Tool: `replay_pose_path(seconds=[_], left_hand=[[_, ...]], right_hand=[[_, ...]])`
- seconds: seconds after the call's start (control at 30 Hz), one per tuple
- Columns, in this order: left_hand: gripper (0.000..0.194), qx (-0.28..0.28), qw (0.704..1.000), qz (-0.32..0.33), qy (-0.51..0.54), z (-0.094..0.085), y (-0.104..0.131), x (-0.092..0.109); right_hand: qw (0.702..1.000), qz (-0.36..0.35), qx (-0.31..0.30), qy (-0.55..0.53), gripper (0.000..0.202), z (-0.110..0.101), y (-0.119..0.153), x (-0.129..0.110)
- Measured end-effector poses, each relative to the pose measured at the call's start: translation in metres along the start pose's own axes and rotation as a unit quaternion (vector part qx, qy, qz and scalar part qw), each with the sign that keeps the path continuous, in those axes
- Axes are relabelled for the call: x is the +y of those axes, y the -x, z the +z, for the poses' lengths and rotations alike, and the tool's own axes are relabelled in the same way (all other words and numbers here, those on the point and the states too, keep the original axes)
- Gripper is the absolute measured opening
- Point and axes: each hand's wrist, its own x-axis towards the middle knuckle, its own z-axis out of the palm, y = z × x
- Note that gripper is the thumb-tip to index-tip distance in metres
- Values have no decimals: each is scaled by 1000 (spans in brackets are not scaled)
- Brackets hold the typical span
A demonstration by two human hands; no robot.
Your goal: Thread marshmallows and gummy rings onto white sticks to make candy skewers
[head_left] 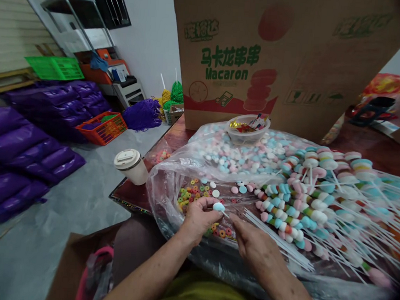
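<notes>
My left hand (pixel 200 214) pinches a pale blue and white candy piece (pixel 219 207) between thumb and fingers. A thin white stick (pixel 226 214) meets the candy, its other end in the closed fingers of my right hand (pixel 248 234). Small colourful ring candies (pixel 191 191) lie on clear plastic beyond and below my left hand. Loose flat pink, white and blue pieces (pixel 241 189) rest just past my hands. To the right of them lies a bundle of bare white sticks (pixel 279 241), beside a heap of finished candy skewers (pixel 292 208).
A large cardboard box (pixel 225 92) stands at the table's back. Before it sit a plastic bowl (pixel 248 134) with wrappers and a clear bag of pastel candies (pixel 216 156). A lidded cup (pixel 132 168) stands at the left table edge. Purple packs (pixel 19 154) are stacked on the floor.
</notes>
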Motion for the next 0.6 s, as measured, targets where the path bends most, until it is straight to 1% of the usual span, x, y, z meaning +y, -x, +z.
replay_pose_path(seconds=[0.07,0.2,0.27,0.33,0.43,0.6], left_hand=[[27,-3,1000,-7,-6,0,1,1],[26,-11,1000,-26,8,-3,2,0],[23,4,1000,-1,-19,-4,0,-4],[20,27,996,46,-68,-4,-2,-11],[22,52,985,104,-129,-3,-3,-22],[22,83,967,133,-200,1,6,-35]], right_hand=[[999,7,-8,50,39,0,-1,-4],[991,21,-5,130,39,-3,-2,-11],[985,30,-14,169,40,-5,-1,-15],[979,35,-21,198,40,-7,0,-19],[975,33,-12,221,39,-9,2,-25],[974,31,-4,225,33,-5,-1,-34]])
